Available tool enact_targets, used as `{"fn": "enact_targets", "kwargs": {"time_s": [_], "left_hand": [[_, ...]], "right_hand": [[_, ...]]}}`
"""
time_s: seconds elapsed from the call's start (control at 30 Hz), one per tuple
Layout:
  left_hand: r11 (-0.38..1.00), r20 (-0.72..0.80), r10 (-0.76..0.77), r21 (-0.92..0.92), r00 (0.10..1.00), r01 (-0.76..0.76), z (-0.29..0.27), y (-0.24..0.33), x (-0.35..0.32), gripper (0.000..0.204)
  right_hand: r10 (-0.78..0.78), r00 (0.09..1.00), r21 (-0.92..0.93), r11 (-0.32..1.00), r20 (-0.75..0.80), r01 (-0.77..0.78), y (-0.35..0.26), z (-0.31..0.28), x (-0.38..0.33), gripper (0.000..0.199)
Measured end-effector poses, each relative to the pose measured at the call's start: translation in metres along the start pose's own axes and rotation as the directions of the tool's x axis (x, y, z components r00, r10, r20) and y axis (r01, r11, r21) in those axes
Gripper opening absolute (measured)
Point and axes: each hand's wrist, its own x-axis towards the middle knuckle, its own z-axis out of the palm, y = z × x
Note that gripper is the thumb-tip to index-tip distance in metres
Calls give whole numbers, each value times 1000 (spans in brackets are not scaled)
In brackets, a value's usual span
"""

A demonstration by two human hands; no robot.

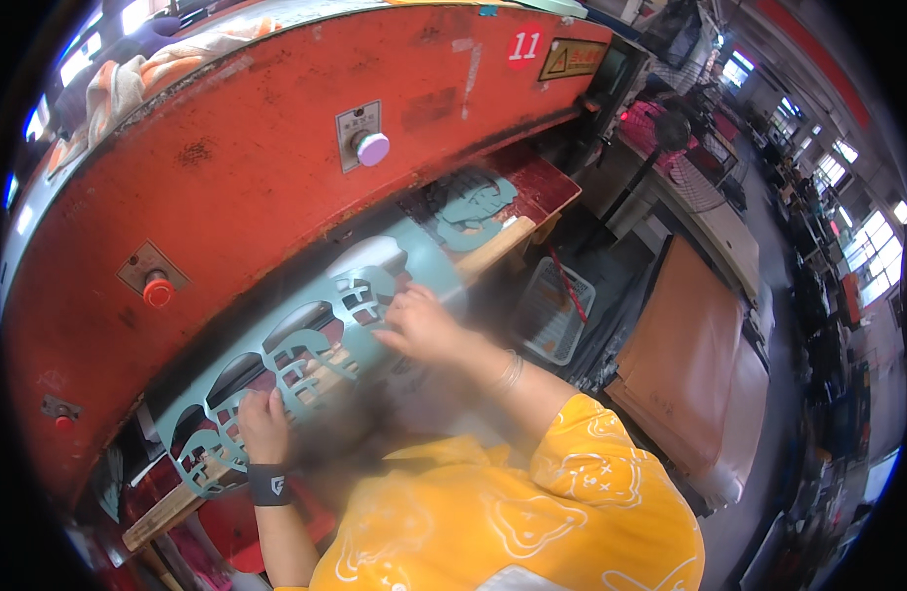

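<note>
A long teal sheet [432,264] with a row of rounded, slotted cut-outs stretches in front of me, under the front of a large orange-red press [276,128]. My left hand [263,424] is closed on the sheet's near edge, toward its left end. Farther right, my right hand [422,323] has its fingers bent in a pinch on the sheet beside the last cut-out. The fingertips of both hands are partly hidden. Beyond the sheet's right end, loose teal cut pieces [473,209] lie heaped on a dark red board [547,182].
A wooden bar [498,246] runs along the near edge of the press bed. The press front carries a lilac button [372,149] and a red button [158,291]. To my right are a pale plastic crate [557,310], stacked brown sheets [680,345] and a fan [672,130].
</note>
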Motion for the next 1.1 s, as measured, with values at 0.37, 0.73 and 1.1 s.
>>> {"fn": "enact_targets", "kwargs": {"time_s": [0.37, 0.73, 1.1], "left_hand": [[994, 227, 75, 58, 971, -91, -7, 32, -64, 18], [877, 99, 384, -349, 918, -329, -51, 112, -46, 9], [859, 276, 511, -201, 814, -471, 23, 122, -76, 42]], "right_hand": [[197, 968, 78, 979, -154, -187, 35, -37, 25, 57], [315, 949, -147, 937, -30, -316, -14, -4, 10, 74], [213, 975, 453, 876, -61, -163, -7, -43, -32, 67]]}}
